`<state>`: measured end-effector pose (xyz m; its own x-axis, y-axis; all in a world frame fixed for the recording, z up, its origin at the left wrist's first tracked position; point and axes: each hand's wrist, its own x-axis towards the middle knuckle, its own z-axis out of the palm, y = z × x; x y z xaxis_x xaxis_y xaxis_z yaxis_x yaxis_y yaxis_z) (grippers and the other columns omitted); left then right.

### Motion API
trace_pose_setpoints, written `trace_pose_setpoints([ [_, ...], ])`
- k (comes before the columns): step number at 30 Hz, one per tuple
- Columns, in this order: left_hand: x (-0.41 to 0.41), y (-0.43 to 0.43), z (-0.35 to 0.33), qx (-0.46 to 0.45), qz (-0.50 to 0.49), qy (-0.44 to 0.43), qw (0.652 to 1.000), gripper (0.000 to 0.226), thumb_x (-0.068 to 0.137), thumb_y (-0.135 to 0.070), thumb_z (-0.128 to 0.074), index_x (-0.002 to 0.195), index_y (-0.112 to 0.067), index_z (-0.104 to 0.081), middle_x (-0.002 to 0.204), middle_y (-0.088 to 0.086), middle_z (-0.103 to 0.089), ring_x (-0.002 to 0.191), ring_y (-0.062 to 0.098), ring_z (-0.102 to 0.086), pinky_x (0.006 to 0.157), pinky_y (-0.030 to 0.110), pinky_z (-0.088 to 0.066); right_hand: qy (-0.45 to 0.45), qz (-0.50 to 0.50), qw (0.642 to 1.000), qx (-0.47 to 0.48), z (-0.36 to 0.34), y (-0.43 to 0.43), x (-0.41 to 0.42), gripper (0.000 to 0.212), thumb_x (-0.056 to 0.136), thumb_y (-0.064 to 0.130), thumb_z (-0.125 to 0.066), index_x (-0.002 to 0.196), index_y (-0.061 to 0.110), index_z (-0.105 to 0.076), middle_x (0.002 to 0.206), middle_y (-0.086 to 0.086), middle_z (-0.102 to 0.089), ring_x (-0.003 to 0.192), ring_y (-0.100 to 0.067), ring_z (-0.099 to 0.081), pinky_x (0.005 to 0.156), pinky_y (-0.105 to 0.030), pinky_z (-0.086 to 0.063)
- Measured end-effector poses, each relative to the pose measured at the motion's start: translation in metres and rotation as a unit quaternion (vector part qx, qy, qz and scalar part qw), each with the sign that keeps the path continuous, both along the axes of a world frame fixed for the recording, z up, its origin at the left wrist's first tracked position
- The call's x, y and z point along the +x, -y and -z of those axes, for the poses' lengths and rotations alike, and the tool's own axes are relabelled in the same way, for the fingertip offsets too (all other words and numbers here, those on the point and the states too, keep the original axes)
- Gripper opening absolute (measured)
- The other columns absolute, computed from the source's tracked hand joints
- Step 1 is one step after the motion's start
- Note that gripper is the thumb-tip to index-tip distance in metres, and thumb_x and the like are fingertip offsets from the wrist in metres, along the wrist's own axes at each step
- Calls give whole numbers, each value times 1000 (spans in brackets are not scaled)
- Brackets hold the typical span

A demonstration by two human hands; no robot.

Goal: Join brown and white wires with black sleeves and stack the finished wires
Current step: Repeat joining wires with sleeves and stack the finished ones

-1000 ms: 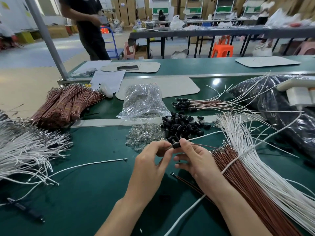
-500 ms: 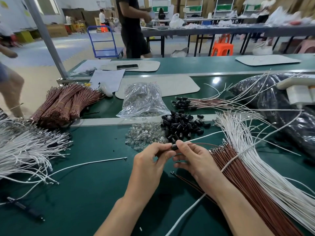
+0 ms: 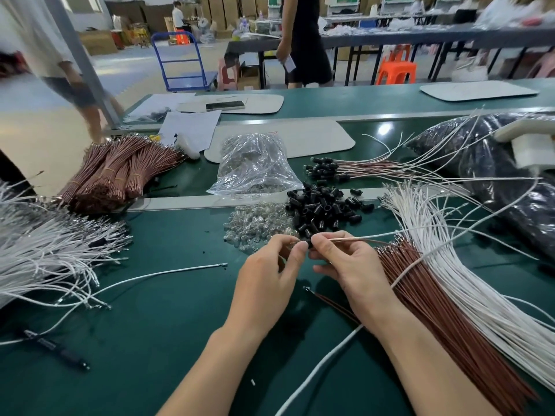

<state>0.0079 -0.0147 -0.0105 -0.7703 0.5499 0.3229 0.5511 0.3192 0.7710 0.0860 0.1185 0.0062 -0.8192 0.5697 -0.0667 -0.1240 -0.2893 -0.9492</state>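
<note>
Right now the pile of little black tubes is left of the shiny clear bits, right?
Not quite: the head view shows the pile of little black tubes to the right of the shiny clear bits.

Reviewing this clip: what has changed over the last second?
On the bench, almost nothing: left hand and right hand still pinch the black sleeve and wires in the same spot. Behind, the person in black has walked rightward and a passer-by has come in at left. Brown wire pile and loose sleeves lie unmoved.
</note>
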Motion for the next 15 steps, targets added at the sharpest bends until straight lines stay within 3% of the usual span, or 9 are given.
trace_pose_setpoints([
  [2, 2, -1, -2, -45, -16, -26, 999, 37, 100, -63, -37, 101, -34, -60, 72, -12, -63, 71, 8, -59, 67, 34, -49, 6, 3, 1000, 17, 2, 1, -1, 27, 76, 28, -77, 95, 9, -70, 85, -5, -77, 82, -16, -75, 62, -20, -56],
  [5, 5, -3, -3, -120, -36, -52, 991, 48, 96, -69, -16, 91, -32, -46, 64, -7, -58, 66, 16, -54, 63, 38, -41, 2, -3, 1000, 17, 3, 4, -1, 17, 85, 15, -74, 98, 7, -67, 89, -9, -78, 86, -21, -76, 64, -20, -57],
  [9, 6, -5, -3, -126, -71, -68, 987, 36, 99, -61, -18, 90, -32, -36, 61, -6, -56, 58, 16, -52, 57, 37, -34, 2, -8, 999, 31, 5, 5, 0, 16, 88, 14, -73, 99, 5, -66, 91, -11, -78, 88, -22, -76, 66, -20, -57],
  [15, 6, -5, -3, -130, -73, -89, 985, 42, 97, -67, -16, 81, -31, -30, 55, -10, -51, 51, 12, -49, 50, 32, -35, -14, -4, 999, 28, 4, 5, -1, 30, 75, 29, -78, 97, 9, -71, 93, -10, -78, 90, -22, -76, 67, -21, -57],
])
